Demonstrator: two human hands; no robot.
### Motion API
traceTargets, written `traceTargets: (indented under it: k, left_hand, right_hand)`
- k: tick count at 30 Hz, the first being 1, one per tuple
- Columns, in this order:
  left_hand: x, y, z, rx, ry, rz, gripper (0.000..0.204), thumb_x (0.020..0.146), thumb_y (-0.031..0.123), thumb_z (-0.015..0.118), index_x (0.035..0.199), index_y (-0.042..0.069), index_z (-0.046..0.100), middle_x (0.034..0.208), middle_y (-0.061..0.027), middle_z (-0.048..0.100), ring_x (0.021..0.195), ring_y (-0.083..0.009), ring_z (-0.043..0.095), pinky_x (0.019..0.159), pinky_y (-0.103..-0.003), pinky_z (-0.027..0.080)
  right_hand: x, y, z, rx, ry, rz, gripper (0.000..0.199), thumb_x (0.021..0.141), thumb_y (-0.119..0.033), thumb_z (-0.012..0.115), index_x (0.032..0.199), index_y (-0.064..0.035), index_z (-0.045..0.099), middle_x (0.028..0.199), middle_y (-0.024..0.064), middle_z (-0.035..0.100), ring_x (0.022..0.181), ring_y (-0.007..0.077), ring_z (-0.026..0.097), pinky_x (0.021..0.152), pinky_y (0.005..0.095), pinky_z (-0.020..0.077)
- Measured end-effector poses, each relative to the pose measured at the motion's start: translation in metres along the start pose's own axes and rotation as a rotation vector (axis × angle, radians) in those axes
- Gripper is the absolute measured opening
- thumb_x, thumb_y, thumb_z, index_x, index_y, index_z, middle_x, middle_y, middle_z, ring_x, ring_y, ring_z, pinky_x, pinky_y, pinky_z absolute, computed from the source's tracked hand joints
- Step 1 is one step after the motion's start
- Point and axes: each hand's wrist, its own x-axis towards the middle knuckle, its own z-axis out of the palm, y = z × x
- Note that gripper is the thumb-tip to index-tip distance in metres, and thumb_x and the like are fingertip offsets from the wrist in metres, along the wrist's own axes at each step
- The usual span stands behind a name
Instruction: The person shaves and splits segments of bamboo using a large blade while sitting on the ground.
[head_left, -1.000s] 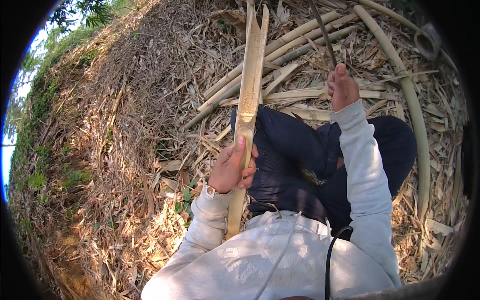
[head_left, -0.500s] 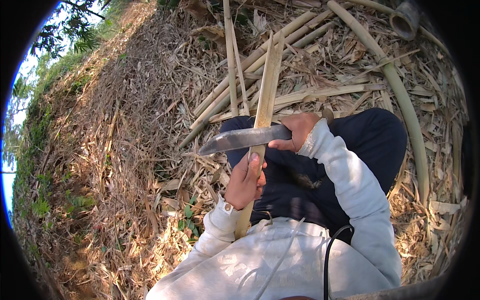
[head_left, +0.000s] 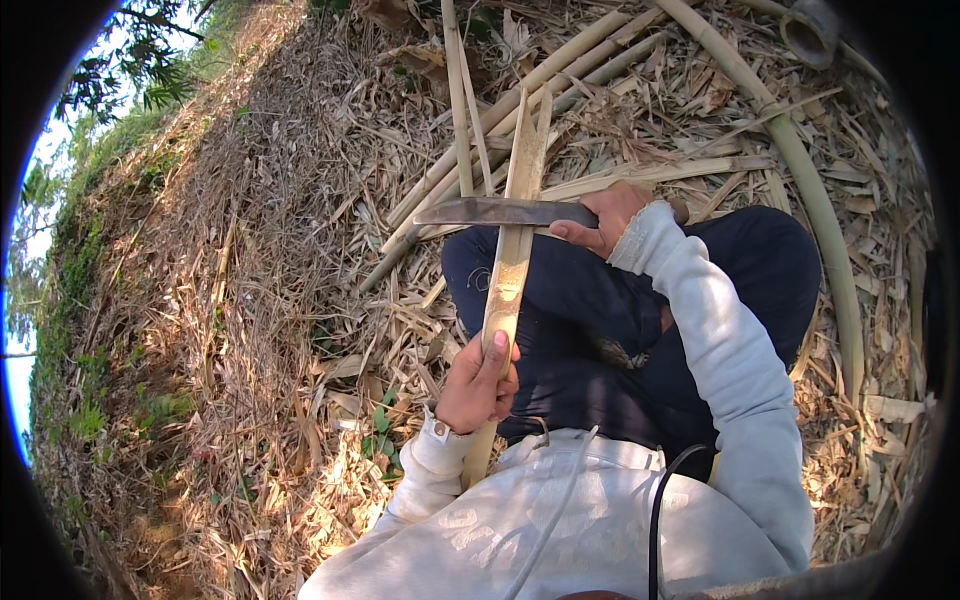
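Observation:
My left hand (head_left: 477,385) is closed round the lower part of a split bamboo strip (head_left: 512,270), thumb on top of its pale inner face. The strip slants up from my waist, past my left knee, and its far end is forked into two points. My right hand (head_left: 612,218) grips the handle of a machete (head_left: 490,212), whose dark blade lies crosswise over the strip, tip pointing left. The blade seems to touch the strip well above my left hand. Most of the handle is hidden in my right fist.
I sit cross-legged in dark trousers (head_left: 590,280). Bamboo poles (head_left: 560,65) lie beyond my knees, with thin upright strips (head_left: 458,100) near them. A long curved bamboo pole (head_left: 800,170) runs down my right side. A hollow bamboo piece (head_left: 808,38) lies far right. Dry leaves and shavings (head_left: 290,250) cover the ground.
The machete and my right hand have moved away from me, farther up the strip. My left hand has come closer to my body, and the strip's far end sits lower.

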Motion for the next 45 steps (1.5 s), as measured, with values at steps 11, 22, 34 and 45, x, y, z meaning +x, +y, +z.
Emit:
traceTargets:
  k: [11,22,34,45]
  left_hand:
    - [-0.012,-0.015,-0.036,-0.22,-0.034,0.071,0.044,0.105,0.046,0.033,0.1,0.005,0.049,0.056,-0.0042,0.043,0.038,-0.0096,0.035,0.039,-0.024,0.031]
    - [0.028,-0.015,-0.022,-0.128,-0.122,0.089,0.045,0.103,0.045,0.041,0.089,0.003,0.049,0.073,-0.0085,0.053,0.044,-0.0199,0.055,0.041,-0.03,0.046]
    - [0.053,-0.025,0.006,0.198,0.143,0.428,0.014,0.087,0.012,0.068,0.09,0.003,0.058,0.063,0.0018,0.052,0.048,-0.0068,0.044,0.044,-0.024,0.032]
    - [0.026,-0.04,-0.002,0.528,0.18,0.347,0.032,0.084,0.011,0.072,0.077,0.007,0.041,0.067,0.0029,0.039,0.064,-0.0088,0.036,0.056,-0.028,0.034]
  right_hand:
    - [0.051,0.046,0.018,0.37,0.391,0.31,0.089,0.087,-0.08,0.037,0.061,0.0038,0.055,0.049,0.0142,0.042,0.051,0.0279,0.042,0.055,0.0413,0.0385]
    - [-0.013,-0.01,0.007,0.469,0.387,-0.015,0.067,0.093,-0.063,0.047,0.074,0.0,0.056,0.056,0.0152,0.048,0.056,0.0287,0.051,0.056,0.0389,0.0419]
    - [-0.046,-0.066,0.031,0.133,-0.012,-0.106,0.086,0.075,-0.087,0.044,0.083,-0.0041,0.064,0.08,0.0194,0.069,0.078,0.0367,0.069,0.07,0.0462,0.0555]
    - [-0.01,-0.003,0.007,0.335,0.161,0.202,0.086,0.078,-0.086,0.039,0.083,-0.0049,0.067,0.073,0.02,0.067,0.072,0.0404,0.067,0.067,0.0485,0.0542]
